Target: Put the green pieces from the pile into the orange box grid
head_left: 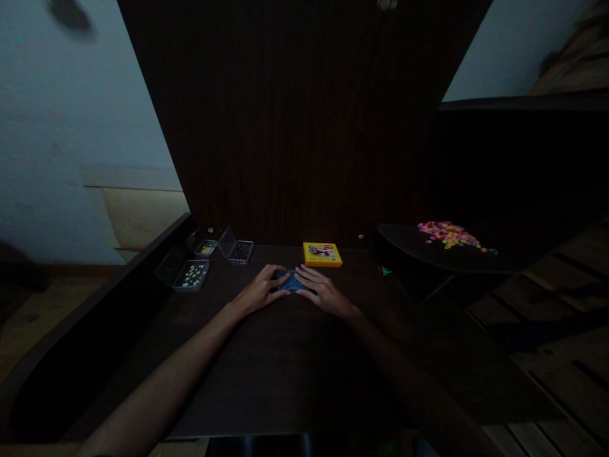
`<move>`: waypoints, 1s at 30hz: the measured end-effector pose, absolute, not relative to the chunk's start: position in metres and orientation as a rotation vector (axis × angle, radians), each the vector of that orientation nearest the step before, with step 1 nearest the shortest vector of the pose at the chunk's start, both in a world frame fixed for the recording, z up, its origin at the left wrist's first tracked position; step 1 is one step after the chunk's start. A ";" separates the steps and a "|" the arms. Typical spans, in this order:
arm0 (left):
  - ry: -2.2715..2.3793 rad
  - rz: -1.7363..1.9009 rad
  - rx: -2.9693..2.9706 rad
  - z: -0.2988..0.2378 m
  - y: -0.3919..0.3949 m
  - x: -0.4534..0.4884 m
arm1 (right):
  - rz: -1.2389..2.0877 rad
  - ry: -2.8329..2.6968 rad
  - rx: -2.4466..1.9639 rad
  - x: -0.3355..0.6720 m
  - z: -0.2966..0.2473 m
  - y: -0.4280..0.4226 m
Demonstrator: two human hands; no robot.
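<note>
A small, flat blue box [292, 281] lies on the dark desk top, between my two hands. My left hand [261, 289] grips its left end, fingers over the top and thumb along the near side. At the opposite end, my right hand [326, 294] holds it the same way. The fingers cover both ends, so only the middle of the box shows, and its contents are too dim to make out. Just behind my right hand sits a yellow box [322, 254] with a printed label.
To the left stand open clear cases: one with pale pieces [191, 275], one with dark red pieces [242, 251], one with yellow and white pieces [206, 247]. Colourful beads [450, 234] lie heaped on a side shelf [442, 257]. A small green item [384, 271] is at right.
</note>
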State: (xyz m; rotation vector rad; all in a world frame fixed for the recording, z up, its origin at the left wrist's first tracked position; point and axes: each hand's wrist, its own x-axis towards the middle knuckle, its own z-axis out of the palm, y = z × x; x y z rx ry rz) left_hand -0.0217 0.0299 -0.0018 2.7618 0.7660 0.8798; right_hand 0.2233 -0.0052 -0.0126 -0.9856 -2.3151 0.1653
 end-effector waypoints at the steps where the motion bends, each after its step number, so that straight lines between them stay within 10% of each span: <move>1: 0.751 0.873 2.772 -0.002 0.030 -0.022 | 0.168 -2.318 -0.981 0.223 -0.013 -0.005; 30: 0.613 0.601 2.905 0.000 0.035 -0.029 | 0.228 -2.417 -0.931 0.231 -0.006 -0.012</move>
